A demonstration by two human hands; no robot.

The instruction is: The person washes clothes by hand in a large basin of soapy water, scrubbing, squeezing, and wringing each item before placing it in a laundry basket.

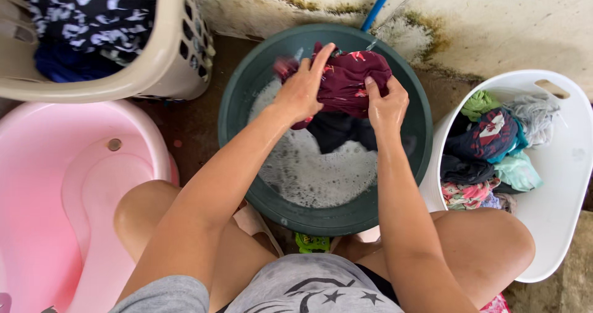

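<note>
A dark green round basin (415, 141) holds foamy water and a dark garment sunk in it. Over the basin both hands bunch a wet maroon patterned garment (351, 81). My left hand (302, 87) grips its left side, fingers curled over the cloth. My right hand (386, 103) pinches its right edge. The two hands are close together, with the cloth pressed between them above the suds.
A pink tub (43, 183) sits at left. A beige laundry basket (173, 60) with dark floral clothes stands at back left. A white basket (556, 183) of mixed clothes is at right. A blue hose (378, 4) reaches the basin from behind.
</note>
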